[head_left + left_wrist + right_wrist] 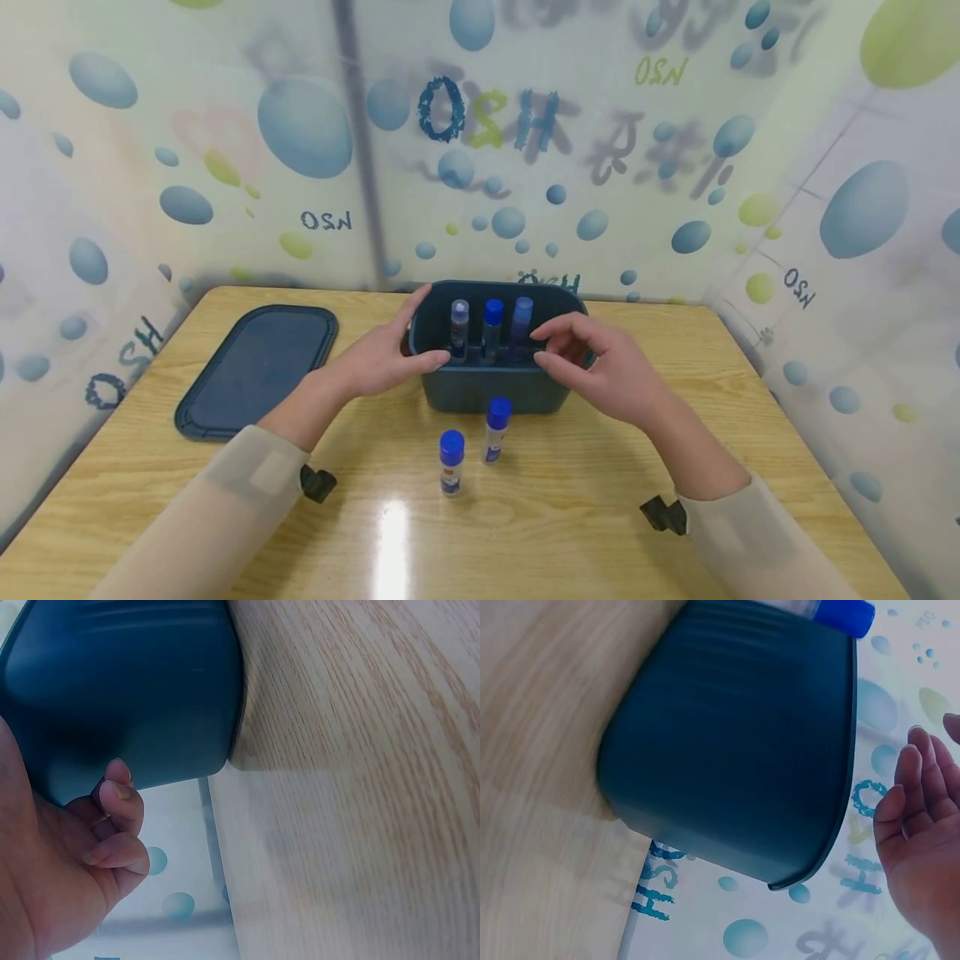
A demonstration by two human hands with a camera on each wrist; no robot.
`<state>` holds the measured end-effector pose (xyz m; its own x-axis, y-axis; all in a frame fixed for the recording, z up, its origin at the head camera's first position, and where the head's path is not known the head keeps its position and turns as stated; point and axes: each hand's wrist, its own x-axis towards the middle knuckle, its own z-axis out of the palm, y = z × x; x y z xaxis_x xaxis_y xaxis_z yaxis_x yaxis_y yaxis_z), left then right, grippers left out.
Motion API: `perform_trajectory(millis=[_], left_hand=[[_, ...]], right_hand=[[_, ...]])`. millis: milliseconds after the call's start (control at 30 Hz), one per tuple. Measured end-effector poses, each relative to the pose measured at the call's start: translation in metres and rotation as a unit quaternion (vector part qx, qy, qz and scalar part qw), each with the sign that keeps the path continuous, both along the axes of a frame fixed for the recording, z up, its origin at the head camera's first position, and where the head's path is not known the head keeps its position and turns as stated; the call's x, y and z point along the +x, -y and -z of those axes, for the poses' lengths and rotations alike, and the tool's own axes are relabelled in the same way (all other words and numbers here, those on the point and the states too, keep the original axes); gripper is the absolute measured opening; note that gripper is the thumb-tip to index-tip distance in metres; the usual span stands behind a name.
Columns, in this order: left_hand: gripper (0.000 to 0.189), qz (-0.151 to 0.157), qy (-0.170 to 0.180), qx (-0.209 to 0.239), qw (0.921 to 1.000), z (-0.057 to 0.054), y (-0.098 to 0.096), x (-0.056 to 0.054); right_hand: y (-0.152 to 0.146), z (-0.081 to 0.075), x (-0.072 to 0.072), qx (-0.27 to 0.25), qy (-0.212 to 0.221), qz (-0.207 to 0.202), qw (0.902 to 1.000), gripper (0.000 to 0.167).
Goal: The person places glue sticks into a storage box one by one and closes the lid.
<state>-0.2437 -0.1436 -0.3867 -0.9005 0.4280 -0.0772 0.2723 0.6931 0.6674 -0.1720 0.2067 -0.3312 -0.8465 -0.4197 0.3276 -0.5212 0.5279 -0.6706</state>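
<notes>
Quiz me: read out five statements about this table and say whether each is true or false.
1. Three slim cylindrical tubes stand inside the dark blue rectangular plastic bin. True.
2. The flat, dark blue rectangular lid lies to the bin's right. False: it lies to the left, on the wood-grain table.
3. The person's left hand touches the bin's left end. True.
4. The person's right hand rests on the lid. False: it is at the bin's right end.
5. Both white, blue-capped tubes outside the bin lie on their sides. False: they stand upright in front of the bin.
</notes>
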Motion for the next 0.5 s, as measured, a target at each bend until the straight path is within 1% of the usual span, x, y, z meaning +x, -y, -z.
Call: perform_trajectory(millis=[200, 367, 500], left_hand=[[0.110, 0.000, -0.001, -0.001, 1.0000, 0.001, 0.000, 0.000], [0.110, 0.001, 0.001, 0.001, 1.0000, 0.000, 0.000, 0.000], [0.110, 0.001, 0.003, 0.001, 1.0000, 0.000, 0.001, 0.000]], right_hand=[[-0.006, 0.008, 0.018, -0.005, 0.004, -0.024, 0.9997, 0.022], [-0.011, 0.018, 0.029, 0.001, 0.030, -0.034, 0.9990, 0.021], [-0.012, 0.024, 0.035, 0.005, 0.047, -0.041, 0.9980, 0.020]])
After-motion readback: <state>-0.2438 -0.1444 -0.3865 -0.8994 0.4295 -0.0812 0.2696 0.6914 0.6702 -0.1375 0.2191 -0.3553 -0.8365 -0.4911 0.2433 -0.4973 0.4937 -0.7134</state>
